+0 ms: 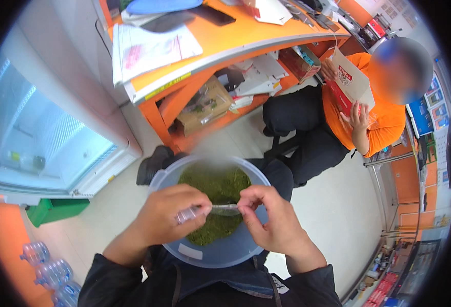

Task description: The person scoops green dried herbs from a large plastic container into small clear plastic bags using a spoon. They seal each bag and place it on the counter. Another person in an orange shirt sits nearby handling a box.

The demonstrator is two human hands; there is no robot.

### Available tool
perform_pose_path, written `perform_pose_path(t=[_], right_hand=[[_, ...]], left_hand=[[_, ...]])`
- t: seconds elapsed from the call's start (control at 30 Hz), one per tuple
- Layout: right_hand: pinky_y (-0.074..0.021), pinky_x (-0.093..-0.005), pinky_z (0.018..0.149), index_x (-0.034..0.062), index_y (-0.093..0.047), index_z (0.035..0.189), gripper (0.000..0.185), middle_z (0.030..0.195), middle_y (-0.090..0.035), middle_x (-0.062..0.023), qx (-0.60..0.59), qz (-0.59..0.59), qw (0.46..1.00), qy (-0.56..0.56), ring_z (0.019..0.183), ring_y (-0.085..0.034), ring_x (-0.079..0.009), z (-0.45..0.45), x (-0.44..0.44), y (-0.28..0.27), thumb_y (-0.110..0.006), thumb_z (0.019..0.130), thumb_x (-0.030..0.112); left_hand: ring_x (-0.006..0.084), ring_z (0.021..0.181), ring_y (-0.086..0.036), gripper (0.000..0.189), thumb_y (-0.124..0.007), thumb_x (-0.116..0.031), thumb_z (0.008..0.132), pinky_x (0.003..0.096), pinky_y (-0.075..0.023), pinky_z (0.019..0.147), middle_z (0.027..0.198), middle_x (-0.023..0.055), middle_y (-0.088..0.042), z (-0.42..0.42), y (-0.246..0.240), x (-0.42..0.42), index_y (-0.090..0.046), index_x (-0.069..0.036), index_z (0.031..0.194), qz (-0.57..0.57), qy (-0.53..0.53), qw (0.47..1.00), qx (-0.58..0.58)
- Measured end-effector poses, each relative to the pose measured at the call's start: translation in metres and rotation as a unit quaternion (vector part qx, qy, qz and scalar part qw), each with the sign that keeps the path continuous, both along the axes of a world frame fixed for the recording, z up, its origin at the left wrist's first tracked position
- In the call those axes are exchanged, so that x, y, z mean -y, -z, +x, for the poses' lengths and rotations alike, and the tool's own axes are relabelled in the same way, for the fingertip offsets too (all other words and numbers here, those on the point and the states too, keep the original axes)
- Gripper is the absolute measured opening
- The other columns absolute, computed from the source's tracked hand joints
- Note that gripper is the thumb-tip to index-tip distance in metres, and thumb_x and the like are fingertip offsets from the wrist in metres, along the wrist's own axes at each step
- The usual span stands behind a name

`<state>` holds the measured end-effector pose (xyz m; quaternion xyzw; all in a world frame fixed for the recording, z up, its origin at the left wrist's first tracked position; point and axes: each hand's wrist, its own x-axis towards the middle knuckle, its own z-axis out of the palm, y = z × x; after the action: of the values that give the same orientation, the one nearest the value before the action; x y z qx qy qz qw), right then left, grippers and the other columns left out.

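Observation:
Between my two hands a small piece of clear plastic, apparently a bag (pixel 225 210), is stretched taut. My left hand (pixel 175 220) pinches one end, with more folded plastic showing under its fingers. The other end is pinched between thumb and forefinger of my right hand (pixel 273 218). Both hands are above a round translucent plastic tub (pixel 216 259), which rests at my lap. Inside lies a mass of dark green, finely shredded or ground material (pixel 214 232). A blurred patch hides part of the tub's far rim. A white label is stuck on the near inner wall.
An orange workbench (pixel 225 38) with papers and a cardboard box (pixel 206 105) below stands ahead. A seated person (pixel 383 126) holds a printed carton (pixel 350 82) at right. A glass-door fridge (pixel 56 126), a green crate (pixel 58 211) and large water bottles (pixel 54 273) are at left.

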<state>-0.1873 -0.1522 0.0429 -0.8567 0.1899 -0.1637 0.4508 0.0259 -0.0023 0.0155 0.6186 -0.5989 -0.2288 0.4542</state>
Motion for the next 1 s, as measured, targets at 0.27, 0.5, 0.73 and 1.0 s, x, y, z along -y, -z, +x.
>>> perform_pose_path(t=[0.27, 0.5, 0.73, 1.0], right_hand=[[-0.0565, -0.0401, 0.076, 0.0027, -0.070, 0.107, 0.019, 0.097, -0.066, -0.0143, 0.051, -0.081, 0.993, -0.063, 0.086, -0.068, -0.0342, 0.014, 0.006, 0.008, -0.074, 0.088, 0.000], [-0.0570, -0.0393, 0.076, 0.0032, -0.073, 0.103, 0.015, 0.094, -0.068, -0.0145, 0.054, -0.070, 0.993, -0.072, 0.087, -0.069, -0.0327, 0.015, 0.007, 0.017, -0.074, 0.088, 0.001], [-0.0572, -0.0369, 0.070, 0.0015, -0.070, 0.103, 0.010, 0.089, -0.071, -0.0124, 0.130, -0.126, 0.982, 0.060, 0.074, -0.069, -0.0253, 0.008, 0.026, 0.001, -0.072, 0.094, 0.005], [-0.0545, -0.0277, 0.054, -0.0020, -0.062, 0.106, 0.015, 0.086, -0.072, -0.0087, 0.045, 0.102, 0.942, 0.316, 0.061, -0.065, -0.0108, 0.005, 0.130, 0.025, -0.056, 0.108, 0.011]], left_hand=[[0.0276, 0.087, -0.072, 0.020, -0.085, -0.015, 0.082, 0.0365, -0.0588, 0.075, 0.097, 0.0054, -0.075, -0.001, 0.001, 0.006, -0.075, -0.012, 0.099, -0.015, 0.000, 0.998, 0.056], [0.0269, 0.088, -0.073, 0.018, -0.082, -0.023, 0.090, 0.0358, -0.0593, 0.076, 0.097, 0.0034, -0.075, 0.001, 0.005, 0.010, -0.077, -0.015, 0.104, -0.013, 0.024, 0.996, 0.086], [0.0272, 0.099, -0.074, 0.034, -0.081, -0.025, 0.092, 0.0349, -0.0587, 0.087, 0.111, 0.0116, -0.075, -0.006, -0.003, 0.013, -0.074, -0.008, 0.121, 0.012, -0.034, 0.999, 0.003], [0.0189, 0.086, -0.071, 0.039, -0.076, -0.008, 0.091, 0.0302, -0.0568, 0.079, 0.116, 0.0130, -0.071, -0.012, -0.002, 0.008, -0.070, -0.004, 0.129, 0.006, -0.022, 0.999, -0.034]])
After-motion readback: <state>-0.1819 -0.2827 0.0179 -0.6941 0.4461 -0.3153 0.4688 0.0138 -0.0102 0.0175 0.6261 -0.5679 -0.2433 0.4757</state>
